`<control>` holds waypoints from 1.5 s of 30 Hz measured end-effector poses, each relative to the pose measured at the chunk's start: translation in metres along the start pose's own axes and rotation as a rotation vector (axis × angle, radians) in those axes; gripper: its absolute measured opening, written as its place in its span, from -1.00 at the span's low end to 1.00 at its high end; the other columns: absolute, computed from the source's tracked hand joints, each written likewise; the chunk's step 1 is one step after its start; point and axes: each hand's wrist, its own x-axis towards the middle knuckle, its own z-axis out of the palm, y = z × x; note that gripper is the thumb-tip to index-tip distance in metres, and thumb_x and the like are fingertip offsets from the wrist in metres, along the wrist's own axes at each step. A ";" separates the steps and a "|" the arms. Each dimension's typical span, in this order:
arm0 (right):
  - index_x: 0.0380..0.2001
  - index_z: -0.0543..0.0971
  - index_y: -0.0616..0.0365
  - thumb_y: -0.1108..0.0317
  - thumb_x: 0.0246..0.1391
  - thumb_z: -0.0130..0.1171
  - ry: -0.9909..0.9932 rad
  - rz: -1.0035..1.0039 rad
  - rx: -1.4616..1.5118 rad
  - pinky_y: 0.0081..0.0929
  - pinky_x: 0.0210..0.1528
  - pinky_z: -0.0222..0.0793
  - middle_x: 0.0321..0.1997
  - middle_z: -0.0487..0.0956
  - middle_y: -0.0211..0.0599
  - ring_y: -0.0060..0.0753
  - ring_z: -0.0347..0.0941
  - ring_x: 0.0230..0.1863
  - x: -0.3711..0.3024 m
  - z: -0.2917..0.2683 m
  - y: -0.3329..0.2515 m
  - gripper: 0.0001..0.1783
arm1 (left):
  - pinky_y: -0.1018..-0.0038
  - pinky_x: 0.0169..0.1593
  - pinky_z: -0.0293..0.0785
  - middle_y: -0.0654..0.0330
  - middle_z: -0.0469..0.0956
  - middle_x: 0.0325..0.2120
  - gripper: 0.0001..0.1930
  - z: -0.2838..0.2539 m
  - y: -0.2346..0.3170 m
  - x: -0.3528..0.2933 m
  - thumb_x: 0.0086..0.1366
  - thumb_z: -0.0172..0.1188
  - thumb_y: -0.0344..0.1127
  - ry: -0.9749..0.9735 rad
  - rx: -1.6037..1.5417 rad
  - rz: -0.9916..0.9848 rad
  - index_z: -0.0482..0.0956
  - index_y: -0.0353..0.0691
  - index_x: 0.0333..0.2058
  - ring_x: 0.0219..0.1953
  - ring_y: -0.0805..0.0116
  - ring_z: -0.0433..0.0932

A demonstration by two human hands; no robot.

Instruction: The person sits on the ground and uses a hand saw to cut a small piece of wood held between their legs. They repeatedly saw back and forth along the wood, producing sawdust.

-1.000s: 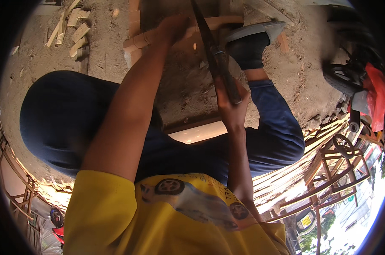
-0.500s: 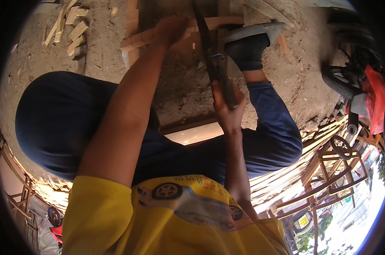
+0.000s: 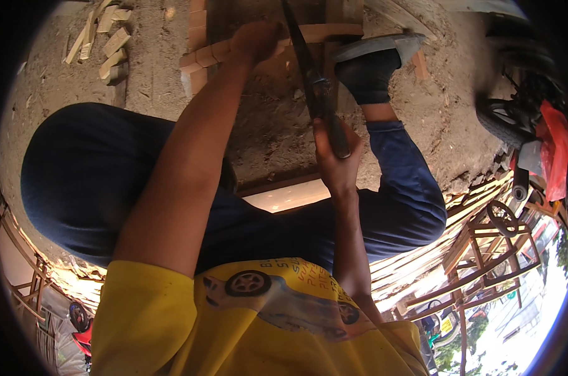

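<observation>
My left hand (image 3: pixel 257 42) is stretched forward, its fingers closed round a narrow wooden strip (image 3: pixel 331 31) that lies crosswise. The strip is marked or split into short lengths left of the hand. My right hand (image 3: pixel 338 150) grips the dark handle of a long-bladed hand tool (image 3: pixel 305 59). Its dark, narrow blade points away from me and crosses over the strip just right of my left hand. The blade's far end runs out of the picture, and I cannot tell whether its edge is toothed. My sandalled right foot (image 3: pixel 375 59) is at the strip's right end.
Several cut wood pieces (image 3: pixel 115 44) lie on the dirt floor (image 3: pixel 152 75) at the far left. More wood blocks (image 3: pixel 198 37) line up beyond my left forearm. At the right stand a motorcycle wheel (image 3: pixel 503 116), a red plastic bag (image 3: pixel 555 150) and a wooden frame (image 3: pixel 484 263).
Both hands keep their grips, and the tool and strip stay nearly in place. The whole view has shifted very slightly.
</observation>
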 end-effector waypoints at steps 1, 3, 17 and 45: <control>-0.42 0.54 0.25 0.38 0.11 0.18 0.005 -0.027 -0.032 -0.61 -0.62 0.15 -0.66 0.42 -0.53 -0.78 0.28 -0.62 0.000 0.000 0.000 -0.86 | 0.15 -0.13 0.54 0.03 0.62 -0.28 -0.65 0.001 -0.001 0.001 0.14 0.18 -0.22 -0.014 0.005 0.010 0.51 -0.13 -0.09 -0.18 0.03 0.61; -0.43 0.54 0.25 0.38 0.12 0.17 0.012 -0.080 -0.092 -0.61 -0.61 0.16 -0.66 0.42 -0.52 -0.77 0.29 -0.62 0.002 0.002 -0.003 -0.86 | 0.11 -0.13 0.52 0.01 0.61 -0.26 -0.66 0.002 -0.005 0.001 0.21 0.15 -0.19 -0.041 0.018 0.026 0.47 -0.14 -0.06 -0.17 0.01 0.60; -0.47 0.53 0.26 0.40 0.14 0.17 0.030 -0.011 -0.066 -0.61 -0.56 0.14 -0.64 0.41 -0.51 -0.79 0.26 -0.55 -0.012 -0.001 0.014 -0.84 | 0.12 -0.10 0.51 0.03 0.60 -0.20 -0.58 0.000 -0.003 0.005 0.14 0.25 -0.10 -0.098 0.002 -0.025 0.48 -0.14 -0.06 -0.11 0.04 0.58; -0.36 0.56 0.31 0.40 0.13 0.16 -0.013 0.073 -0.079 -0.60 -0.52 0.20 -0.62 0.42 -0.48 -0.75 0.28 -0.53 -0.006 -0.003 0.001 -0.85 | 0.12 -0.13 0.51 0.00 0.59 -0.24 -0.63 0.010 -0.009 0.004 0.20 0.17 -0.16 -0.040 0.056 0.034 0.46 -0.13 -0.04 -0.16 -0.02 0.58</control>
